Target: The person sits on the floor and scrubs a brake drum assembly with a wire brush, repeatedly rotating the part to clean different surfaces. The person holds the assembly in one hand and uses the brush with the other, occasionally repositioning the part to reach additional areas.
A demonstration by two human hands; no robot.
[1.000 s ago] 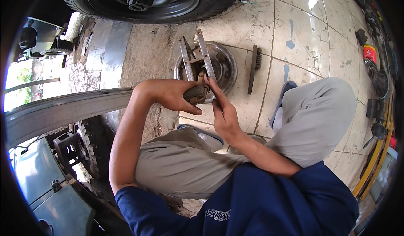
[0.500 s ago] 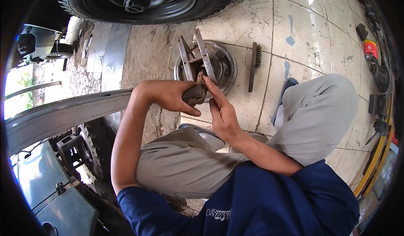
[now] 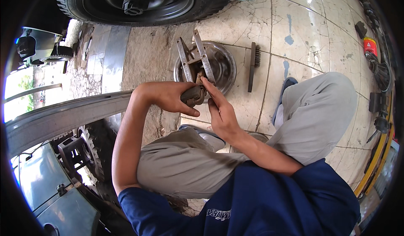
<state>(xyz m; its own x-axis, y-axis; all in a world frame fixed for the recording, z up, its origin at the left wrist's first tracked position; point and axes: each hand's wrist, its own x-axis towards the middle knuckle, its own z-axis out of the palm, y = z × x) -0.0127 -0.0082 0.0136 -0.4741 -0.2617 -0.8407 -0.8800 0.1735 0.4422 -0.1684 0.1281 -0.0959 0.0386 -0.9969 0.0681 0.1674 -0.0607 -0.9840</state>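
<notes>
A forked metal bracket [image 3: 203,57] with two worn, parallel arms points away from me, over a round silvery metal wheel rim or dish [image 3: 227,63] on the floor. My left hand [image 3: 170,96] wraps round the bracket's thick dark near end, with the thumb on the near side. My right hand [image 3: 223,116] is against the bracket's right side, its fingers straight and pressed together. At the right fingertips a small brownish piece [image 3: 199,76] shows between the arms; its kind is hidden.
A wire brush [image 3: 253,67] lies on the tiles right of the dish. A large black tyre [image 3: 214,4] stands at the far side. A long grey metal rail [image 3: 75,114] runs in from the left. A red can [image 3: 370,46] and cables line the right edge.
The right fingertips and the brownish piece have shifted slightly along the bracket. Both hands otherwise stay in place; the view has tilted a little.
</notes>
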